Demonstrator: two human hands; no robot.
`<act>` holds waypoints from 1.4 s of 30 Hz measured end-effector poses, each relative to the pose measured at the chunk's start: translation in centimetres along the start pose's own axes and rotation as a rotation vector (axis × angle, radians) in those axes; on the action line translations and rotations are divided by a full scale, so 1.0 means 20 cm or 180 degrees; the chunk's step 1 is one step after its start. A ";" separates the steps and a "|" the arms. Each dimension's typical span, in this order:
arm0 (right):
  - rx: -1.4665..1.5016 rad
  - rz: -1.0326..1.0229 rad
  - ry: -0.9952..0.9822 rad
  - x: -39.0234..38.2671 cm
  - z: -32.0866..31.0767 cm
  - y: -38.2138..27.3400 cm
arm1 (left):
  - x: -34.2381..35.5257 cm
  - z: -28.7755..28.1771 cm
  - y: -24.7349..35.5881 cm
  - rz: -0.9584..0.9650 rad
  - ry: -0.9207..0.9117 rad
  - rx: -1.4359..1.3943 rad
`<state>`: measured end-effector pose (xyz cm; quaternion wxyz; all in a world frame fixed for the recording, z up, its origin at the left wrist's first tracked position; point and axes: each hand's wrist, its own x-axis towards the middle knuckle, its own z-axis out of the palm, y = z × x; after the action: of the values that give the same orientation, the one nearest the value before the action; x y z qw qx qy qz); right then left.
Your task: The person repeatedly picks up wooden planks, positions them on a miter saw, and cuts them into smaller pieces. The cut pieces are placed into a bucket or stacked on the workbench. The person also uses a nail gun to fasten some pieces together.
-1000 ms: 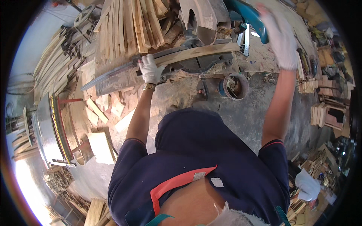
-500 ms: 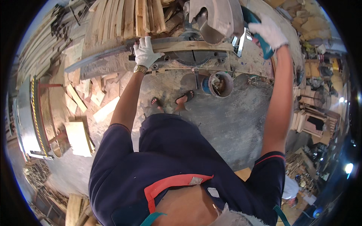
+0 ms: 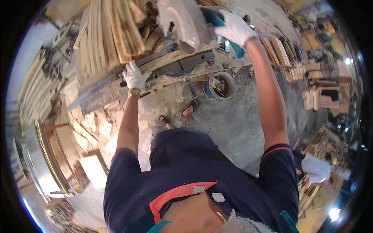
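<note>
My right hand [image 3: 237,30], in a white knitted glove, is wrapped round the teal handle [image 3: 236,49] of a miter saw. The grey saw head [image 3: 180,19] hangs over a light wood strip [image 3: 165,60] lying along the fence, its blade [image 3: 187,47] low at the strip and partly hidden by the guard. My left hand [image 3: 135,75], gloved with bare fingertips, rests at the strip's left end against the fence. Its fingers stretch forward and the thumb stands apart. Below lies the dark round saw table [image 3: 188,69].
Long wood strips [image 3: 110,33] are stacked behind the fence. A bucket of offcuts [image 3: 221,85] stands on the floor by the bench. Cut boards [image 3: 93,171] and a metal-topped machine [image 3: 42,163] are at left. Wooden frames [image 3: 324,97] and a white cloth-like shape [image 3: 316,167] show at right.
My right hand has brought the saw head down, so the blade now overlaps the wood strip. My left hand stays at the strip's left end. The whole view has turned and shifted.
</note>
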<state>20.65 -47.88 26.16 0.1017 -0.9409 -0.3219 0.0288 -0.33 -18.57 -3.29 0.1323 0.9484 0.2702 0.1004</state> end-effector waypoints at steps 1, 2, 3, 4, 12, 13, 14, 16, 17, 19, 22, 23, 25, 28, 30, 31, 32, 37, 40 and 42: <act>-0.0202 -0.0073 0.0020 0.03 -0.03 -0.01 | -0.03 -0.01 0.01 -0.0015 0.0095 -0.0060; -0.0042 -0.0100 0.0366 0.04 -0.06 -0.02 | -0.07 -0.02 0.03 -0.0079 0.0047 -0.0058; 0.0147 -0.0133 0.0675 0.05 -0.10 -0.04 | -0.14 -0.02 0.06 -0.0159 0.0040 -0.0060; 0.0223 -0.0153 0.0883 0.06 -0.11 -0.06 | -0.22 -0.01 0.09 -0.0140 0.0153 -0.0070; 0.2297 -0.0491 0.1498 -0.07 0.06 0.15 | -0.78 0.08 0.34 0.0078 -0.0885 -0.1025; 0.2863 -0.0475 0.1769 -0.11 0.17 0.20 | -0.83 0.07 0.39 -0.0084 -0.1009 -0.1022; 0.3358 -0.0209 0.1832 -0.14 0.30 0.25 | -0.85 0.07 0.44 -0.0260 -0.1107 -0.1026; 0.3892 0.0870 0.1112 -0.19 0.56 0.42 | -0.89 0.06 0.55 -0.0493 -0.1086 -0.0889; 0.3653 0.1125 0.1043 -0.25 0.72 0.49 | -0.90 0.04 0.61 -0.0641 -0.1084 -0.0803; 0.4331 0.2101 0.0622 -0.36 0.96 0.63 | -0.91 0.03 0.75 -0.0604 -0.0861 -0.0882; 0.4472 0.2495 0.0054 -0.50 1.14 0.84 | -0.92 -0.02 0.95 -0.0556 -0.0606 -0.0932; 0.4448 0.2738 -0.0155 -0.52 1.16 0.89 | -0.91 -0.01 1.03 -0.0674 -0.0659 -0.0958; 0.5176 0.2906 -0.0242 -0.55 1.13 1.00 | -0.88 -0.01 1.19 -0.0719 -0.0734 -0.0940; 0.5051 0.2286 -0.0160 -0.49 1.04 1.17 | -0.83 0.05 1.40 -0.0483 -0.0672 -0.0768; 0.5129 0.1814 0.0265 -0.44 1.00 1.27 | -0.80 0.10 1.52 -0.0151 -0.0451 -0.0603; 0.5274 0.1707 0.0123 -0.40 0.98 1.32 | -0.78 0.11 1.55 -0.0201 -0.0425 -0.0647; 0.5419 0.1595 -0.0011 -0.36 0.96 1.37 | -0.75 0.12 1.58 -0.0184 -0.0335 -0.0715; 0.5396 0.0896 -0.0083 -0.29 0.81 1.51 | -0.68 0.15 1.71 -0.0309 -0.0244 -0.0939; 0.5693 0.0899 -0.0066 -0.27 0.71 1.53 | -0.67 0.15 1.79 -0.0554 -0.0388 -0.1095; 0.5826 0.0923 -0.0056 -0.29 0.64 1.52 | -0.68 0.15 1.84 -0.0356 -0.0036 -0.1063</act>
<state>32.87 -72.69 7.08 0.7981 -0.5247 -0.0536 0.2914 7.02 -56.70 3.56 0.2948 0.8973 0.3014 0.1311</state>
